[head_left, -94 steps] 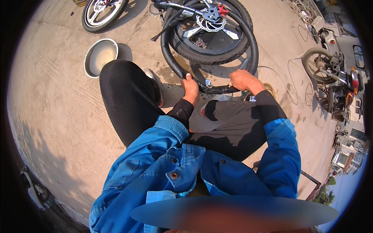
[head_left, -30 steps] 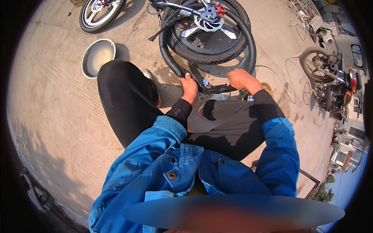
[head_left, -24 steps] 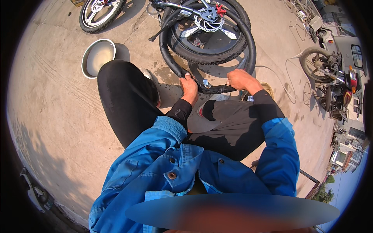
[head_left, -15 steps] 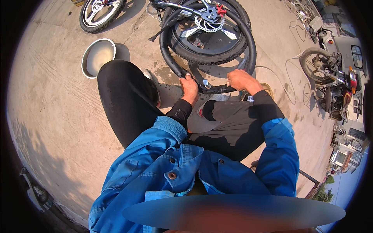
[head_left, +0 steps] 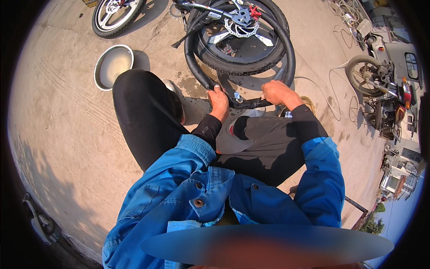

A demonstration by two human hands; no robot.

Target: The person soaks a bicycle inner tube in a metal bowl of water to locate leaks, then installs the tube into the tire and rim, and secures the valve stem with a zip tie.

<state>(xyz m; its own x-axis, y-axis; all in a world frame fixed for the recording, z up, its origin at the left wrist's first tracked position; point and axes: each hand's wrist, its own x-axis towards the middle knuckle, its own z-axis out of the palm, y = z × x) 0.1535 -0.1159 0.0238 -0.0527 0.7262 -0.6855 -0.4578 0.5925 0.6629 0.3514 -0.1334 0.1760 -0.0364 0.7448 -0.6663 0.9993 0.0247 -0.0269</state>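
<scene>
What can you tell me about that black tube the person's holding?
The black tube is a large, rubbery-looking loop, rounded along its sides. In view it overlaps the bicycle wheel, its top partly hidden by bike parts. The left hand grips its lower left, the right hand its lower right; a small pale piece shows between them.

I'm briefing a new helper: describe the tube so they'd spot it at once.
Near the top centre is the bicycle wheel with its silver disc. Overlapping it in view, the tube makes a black loop, gripped at its lower stretch by the left hand and right hand. Unlike the knobbly tyre, it looks treadless and carries a pale-blue scrap.
</scene>
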